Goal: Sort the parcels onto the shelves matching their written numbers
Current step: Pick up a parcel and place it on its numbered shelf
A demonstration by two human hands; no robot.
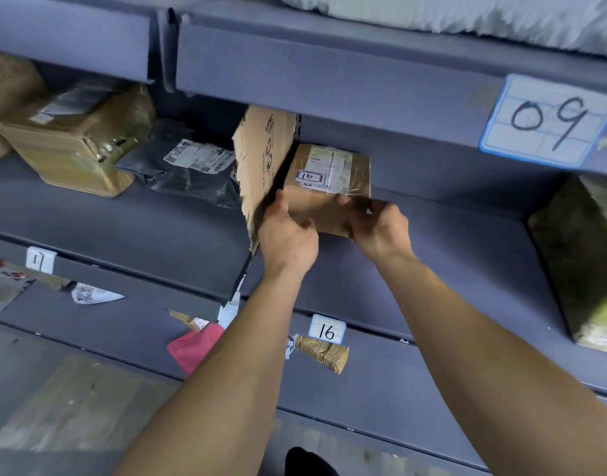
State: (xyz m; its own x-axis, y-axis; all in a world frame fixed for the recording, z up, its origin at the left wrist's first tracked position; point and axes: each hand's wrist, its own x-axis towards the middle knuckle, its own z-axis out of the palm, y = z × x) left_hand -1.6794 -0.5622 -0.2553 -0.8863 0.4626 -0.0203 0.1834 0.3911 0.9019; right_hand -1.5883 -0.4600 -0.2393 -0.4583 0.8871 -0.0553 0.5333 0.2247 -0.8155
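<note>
Head view has me at the placing step: both hands grip a small brown parcel (329, 173) at centre frame, just under the upper shelf's lip. My left hand (286, 231) curls round its near left corner and my right hand (381, 225) pinches the near right corner. Its handwritten sticker (309, 176) reads 16, and the shelf tag (327, 329) lower in the frame also reads 16, so I judge this is the matching bay. Whether the base rests fully on the grey shelf (449, 252) I cannot tell.

Next I would slide the parcel back until it sits flat, then let go with both hands. A torn cardboard divider (261, 156) leans just beside its left face, touching my left fingers, so the push should run straight to avoid tipping it.

Grey metal racking fills the frame. A tag marked 09 (549, 120) hangs upper right, and one marked 17 (39, 259) sits at left. Left of the divider lie a taped brown box (75, 139) and a dark mailer bag (192, 170). A green-wrapped bundle (583, 262) stands at the right edge, and a taped roll (324, 352) and a red packet (194, 348) lie on the shelf below.
</note>
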